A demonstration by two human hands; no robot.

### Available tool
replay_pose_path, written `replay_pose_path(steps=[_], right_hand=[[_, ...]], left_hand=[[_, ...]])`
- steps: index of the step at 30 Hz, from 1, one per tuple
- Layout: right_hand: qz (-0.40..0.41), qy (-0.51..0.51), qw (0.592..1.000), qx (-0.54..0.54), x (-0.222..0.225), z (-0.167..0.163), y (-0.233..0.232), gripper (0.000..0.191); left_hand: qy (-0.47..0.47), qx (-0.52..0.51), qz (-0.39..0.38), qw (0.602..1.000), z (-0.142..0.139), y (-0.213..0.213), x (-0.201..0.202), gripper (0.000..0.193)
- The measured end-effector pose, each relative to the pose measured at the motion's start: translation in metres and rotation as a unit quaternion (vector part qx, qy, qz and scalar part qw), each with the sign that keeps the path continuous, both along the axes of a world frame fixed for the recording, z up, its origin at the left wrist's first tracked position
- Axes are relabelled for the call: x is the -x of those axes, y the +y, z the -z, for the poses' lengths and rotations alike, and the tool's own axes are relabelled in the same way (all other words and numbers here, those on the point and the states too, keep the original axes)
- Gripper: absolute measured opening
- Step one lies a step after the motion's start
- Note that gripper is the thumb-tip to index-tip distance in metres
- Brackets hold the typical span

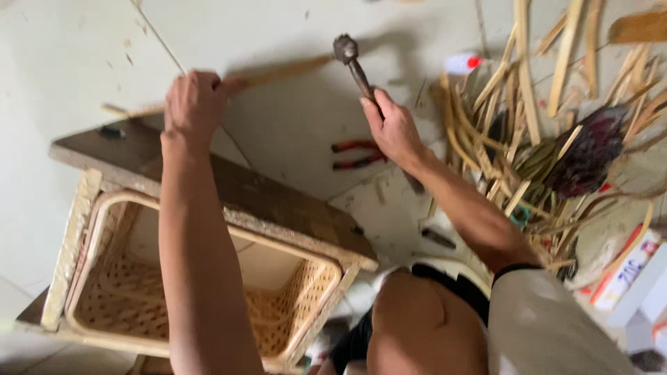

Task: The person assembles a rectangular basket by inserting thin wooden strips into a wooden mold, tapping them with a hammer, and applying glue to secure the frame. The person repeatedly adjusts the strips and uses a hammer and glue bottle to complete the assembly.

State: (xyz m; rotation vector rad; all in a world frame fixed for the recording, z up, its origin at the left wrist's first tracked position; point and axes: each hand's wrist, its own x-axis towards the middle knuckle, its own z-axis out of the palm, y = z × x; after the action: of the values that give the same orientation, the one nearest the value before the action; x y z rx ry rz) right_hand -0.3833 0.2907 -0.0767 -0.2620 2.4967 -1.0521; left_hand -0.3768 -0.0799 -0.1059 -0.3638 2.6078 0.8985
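Bamboo strip [278, 72]: long, thin, pale; runs from approx 9 o'clock to 1 o'clock across upper centre of frame, above the white tiled floor [292, 132]. Left hand [194, 104] has fingers closed around the strip near its 9 o'clock end, just above the far edge of a dark wooden board [264, 201].

Mallet [354, 66]: dark tool w/ rounded head, handle gripped by right hand [392, 128], fingers wrapped shut on it. Head sits at 12 o'clock, right at the strip's 1 o'clock end; contact w/ strip cannot be confirmed due to blur.

Board lies across the top of a rectangular woven rattan basket [118, 292] held in a pale frame, at 7–8 o'clock. Left forearm crosses over board and basket opening.

Red-handled pliers [358, 154] on floor at centre, between the two hands, just beside right wrist. Heap of split bamboo strips [514, 125] at 2–3 o'clock, well apart from basket. Dark feather duster [587, 153] rests on heap at 3 o'clock. Small white bottle w/ red cap [462, 64] at 1 o'clock, near heap. Cardboard packets [629, 271] at 4 o'clock. Person's bare knee and dark shorts at 6 o'clock.
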Motion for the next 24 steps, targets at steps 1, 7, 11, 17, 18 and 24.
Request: replay_pose_path(steps=[1, 7, 11, 17, 18, 24], right_hand=[[0.008, -0.034, 0.999, 0.005, 0.002, -0.002, -0.002, 0.019], [-0.067, 0.173, 0.982, 0.04, 0.001, -0.017, -0.007, 0.014], [-0.027, 0.139, 0.99, 0.014, 0.005, -0.02, -0.006, 0.016], [-0.047, 0.125, 0.991, -0.01, 0.002, -0.016, -0.005, 0.019], [-0.03, 0.087, 0.996, -0.02, 0.003, -0.014, -0.004, 0.019], [-0.048, 0.121, 0.991, -0.011, 0.006, -0.009, -0.003, 0.019]], left_hand=[[0.018, -0.006, -0.01, 1.0, 0.004, -0.001, 0.001, 0.048], [0.253, 0.025, 0.02, 0.967, 0.029, 0.002, -0.017, 0.05], [0.085, 0.03, 0.013, 0.996, 0.026, -0.001, -0.01, 0.049], [-0.008, -0.017, -0.019, 1.0, 0.009, 0.002, -0.006, 0.048], [0.036, -0.006, -0.012, 0.999, 0.01, 0.002, -0.005, 0.05], [0.092, 0.039, 0.025, 0.995, 0.019, 0.0, -0.006, 0.054]])
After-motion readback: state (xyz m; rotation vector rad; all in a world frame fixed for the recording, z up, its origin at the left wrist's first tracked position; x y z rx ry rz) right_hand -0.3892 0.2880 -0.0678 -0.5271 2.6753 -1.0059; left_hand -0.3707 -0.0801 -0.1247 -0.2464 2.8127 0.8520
